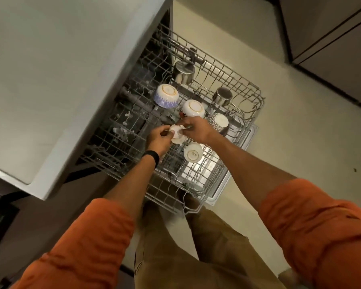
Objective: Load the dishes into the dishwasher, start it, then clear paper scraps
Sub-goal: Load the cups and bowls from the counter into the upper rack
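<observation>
Two hands are counted, the left hand [158,139] and the right hand [197,130]. One small white ceramic cup [177,134] is held between their fingers.

Four more ceramic cups are seen upturned:
- one blue-and-white patterned cup [166,98], beyond the left fingers
- one white cup with red flowers [193,109], just beyond the right fingers
- one dark-dotted cup [219,122], beside the right fingers
- one plain white cup with a printed base [193,154], on the near side of the fingers

Five cups are thus counted.

Two shiny steel pots are counted well beyond the fingers, the larger steel pot [182,73] and the smaller steel pot [222,97]. One grey wire dishwasher rack [167,189] is seen beneath the fingers, and one black wristband [152,157] behind the left fingers.
</observation>
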